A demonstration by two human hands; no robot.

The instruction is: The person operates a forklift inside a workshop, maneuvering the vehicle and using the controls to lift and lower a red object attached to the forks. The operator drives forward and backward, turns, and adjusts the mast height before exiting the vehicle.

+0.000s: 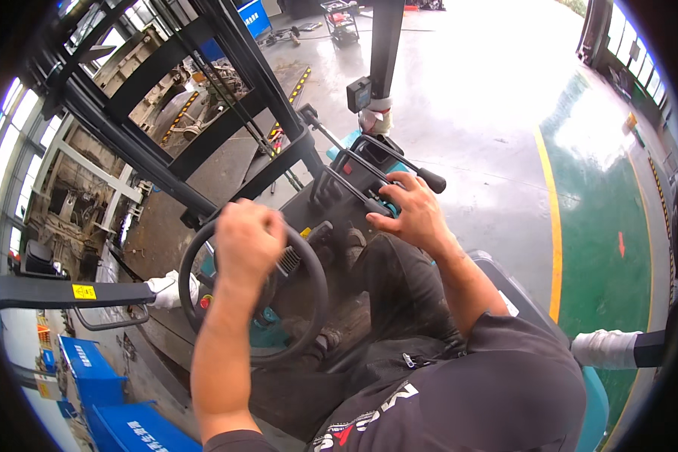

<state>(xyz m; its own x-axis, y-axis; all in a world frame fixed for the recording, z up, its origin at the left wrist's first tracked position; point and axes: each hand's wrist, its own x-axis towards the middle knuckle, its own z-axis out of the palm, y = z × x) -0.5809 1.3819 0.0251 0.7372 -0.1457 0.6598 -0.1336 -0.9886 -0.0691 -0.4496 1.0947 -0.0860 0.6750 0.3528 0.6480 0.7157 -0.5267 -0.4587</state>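
Observation:
My left hand (248,235) is closed in a fist over the upper rim of the black steering wheel (318,320); its fingertips and the exact part under them are hidden. To the right, my right hand (414,211) reaches over the control levers. Its thumb and fingers curve on either side of the black knob of the nearer control lever (352,188), which runs in toward the palm. Another lever (432,180) ends in a black grip just beyond the fingers.
Ahead stands the forklift's black mast (196,105). White-wrapped posts (175,290) flank the seat. Blue boxes (139,426) lie at lower left, with stripped vehicle frames (75,200) beyond. A cart (340,21) stands far ahead. A yellow line (551,226) edges the green floor strip at right.

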